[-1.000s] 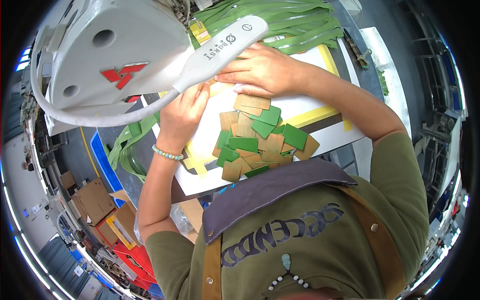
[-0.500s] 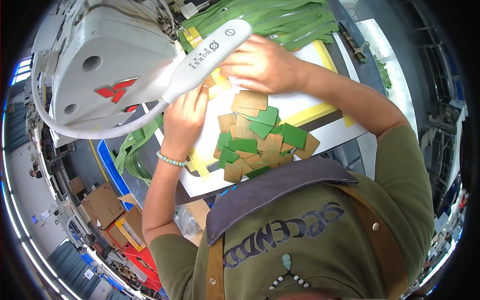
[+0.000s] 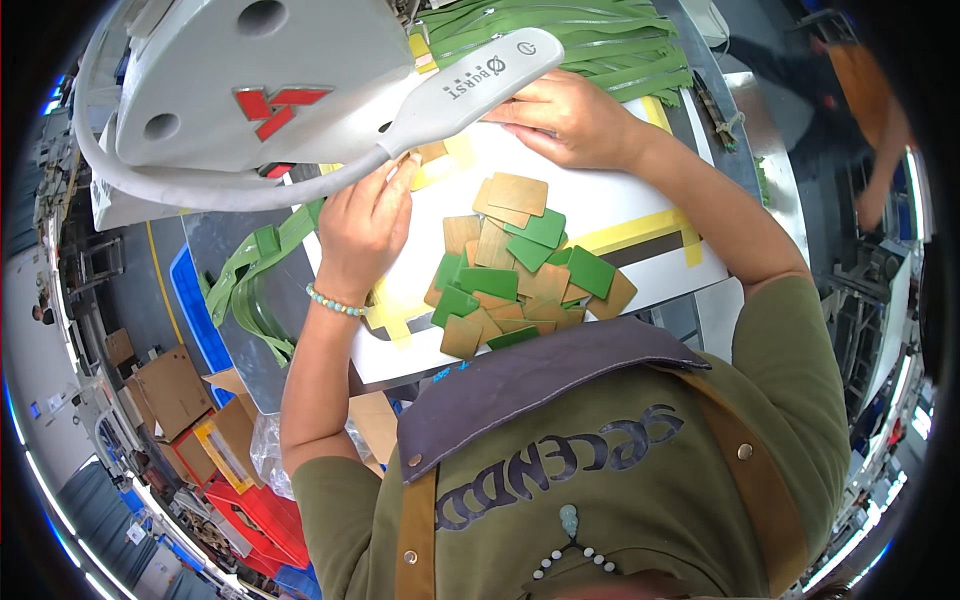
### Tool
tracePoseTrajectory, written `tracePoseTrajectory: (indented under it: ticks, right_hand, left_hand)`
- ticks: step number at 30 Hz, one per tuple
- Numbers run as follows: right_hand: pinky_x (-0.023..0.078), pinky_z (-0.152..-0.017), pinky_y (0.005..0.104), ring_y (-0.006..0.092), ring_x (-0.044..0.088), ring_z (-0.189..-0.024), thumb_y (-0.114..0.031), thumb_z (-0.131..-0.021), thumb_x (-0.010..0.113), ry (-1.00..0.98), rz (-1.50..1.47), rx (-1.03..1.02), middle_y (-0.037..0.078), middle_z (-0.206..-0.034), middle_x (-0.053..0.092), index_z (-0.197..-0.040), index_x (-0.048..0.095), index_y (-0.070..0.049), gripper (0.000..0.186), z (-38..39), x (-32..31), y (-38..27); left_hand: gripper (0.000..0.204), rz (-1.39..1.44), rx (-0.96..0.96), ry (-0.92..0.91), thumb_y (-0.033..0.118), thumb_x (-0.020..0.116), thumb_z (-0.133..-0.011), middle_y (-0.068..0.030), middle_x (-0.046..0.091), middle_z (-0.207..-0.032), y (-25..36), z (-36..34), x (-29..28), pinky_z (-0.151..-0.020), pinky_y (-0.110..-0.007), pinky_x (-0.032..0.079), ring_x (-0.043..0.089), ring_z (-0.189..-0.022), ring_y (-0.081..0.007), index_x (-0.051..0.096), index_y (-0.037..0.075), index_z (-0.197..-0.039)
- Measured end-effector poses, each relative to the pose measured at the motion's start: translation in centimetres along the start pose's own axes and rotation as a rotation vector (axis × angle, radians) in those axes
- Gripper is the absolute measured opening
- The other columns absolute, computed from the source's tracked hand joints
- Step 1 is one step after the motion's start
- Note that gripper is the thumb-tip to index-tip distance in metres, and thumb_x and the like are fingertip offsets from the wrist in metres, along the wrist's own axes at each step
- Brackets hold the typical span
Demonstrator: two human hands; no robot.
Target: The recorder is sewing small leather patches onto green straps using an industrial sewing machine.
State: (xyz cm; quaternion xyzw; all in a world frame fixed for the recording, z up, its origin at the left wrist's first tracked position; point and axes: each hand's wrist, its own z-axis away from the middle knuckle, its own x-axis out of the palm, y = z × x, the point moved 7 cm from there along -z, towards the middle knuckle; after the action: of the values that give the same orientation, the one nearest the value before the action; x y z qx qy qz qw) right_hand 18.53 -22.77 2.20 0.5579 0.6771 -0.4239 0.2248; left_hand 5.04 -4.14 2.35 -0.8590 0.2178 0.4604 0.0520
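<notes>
My left hand (image 3: pixel 365 228) reaches up beside the lamp with its fingers stretched out. The fingertips rest at the edge of a small tan patch (image 3: pixel 432 152), partly hidden by the lamp neck. My right hand (image 3: pixel 580 122) is over the white board (image 3: pixel 455 192), fingers apart and bent, the tips hidden behind the grey lamp head (image 3: pixel 470 85). I see nothing held in it. Between my forearms, towards my chest, lies a loose pile of tan patches (image 3: pixel 545 287) and green patches (image 3: pixel 489 283) with rounded corners.
A white sewing machine head (image 3: pixel 220 80) overhangs the upper left; its needle area is hidden. Green zipper strips (image 3: pixel 590 40) lie behind my right hand, more green strips (image 3: pixel 255 275) at the left. Yellow tape (image 3: pixel 620 235) marks the board. Cardboard boxes (image 3: pixel 170 390) stand lower left. Another person (image 3: pixel 865 100) passes at right.
My right hand has moved right, away from the left hand. My left fingertips stay near the tan patch. The view has shifted, and another person has come in at the upper right.
</notes>
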Motion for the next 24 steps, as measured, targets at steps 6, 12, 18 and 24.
tracePoseTrajectory:
  ticks: [6, 12, 18, 24]
  right_hand:
    - [0.058, -0.091, 0.0374, 0.0245, 0.068, -0.105, -0.004, -0.084, 0.074, -0.015, 0.253, -0.107, 0.007, -0.111, 0.073, -0.102, 0.075, 0.0, 0.019, -0.1, -0.1, -0.8]
    - [0.059, -0.083, 0.0352, 0.022, 0.069, -0.091, -0.008, -0.081, 0.072, 0.06, 0.364, -0.175, 0.005, -0.101, 0.07, -0.097, 0.073, -0.001, 0.017, -1.3, -0.1, -1.8]
    - [0.055, -0.076, 0.0303, 0.0142, 0.066, -0.086, -0.012, -0.081, 0.072, 0.033, 0.441, -0.303, -0.001, -0.087, 0.061, -0.088, 0.069, -0.007, 0.009, -1.5, 1.2, -3.5]
    - [0.055, -0.077, 0.0308, 0.0153, 0.067, -0.088, -0.013, -0.083, 0.071, 0.005, 0.387, -0.293, 0.0, -0.091, 0.063, -0.088, 0.068, -0.008, 0.007, -1.5, 1.0, -3.3]
  left_hand:
    - [0.037, 0.06, -0.011, -0.016, -0.009, 0.074, -0.081, -0.0107, 0.074, -0.126, 0.0, -0.2, -0.1, -0.084, -0.037, 0.061, 0.075, -0.103, -0.0275, 0.075, 0.001, -0.117]
    - [0.04, 0.079, -0.018, -0.032, -0.01, 0.073, -0.08, -0.0101, 0.074, -0.128, 0.1, -0.4, 0.0, -0.083, -0.037, 0.061, 0.075, -0.101, -0.0274, 0.076, 0.002, -0.119]
    - [0.036, 0.09, 0.024, -0.049, 0.001, 0.077, -0.086, -0.0079, 0.073, -0.133, 0.5, -0.9, 0.1, -0.08, -0.035, 0.06, 0.072, -0.096, -0.0256, 0.075, 0.002, -0.122]
    - [0.034, 0.077, -0.013, -0.132, 0.011, 0.079, -0.088, -0.005, 0.072, -0.134, 0.3, -0.9, 1.0, -0.08, -0.035, 0.057, 0.063, -0.087, -0.0237, 0.075, 0.002, -0.121]
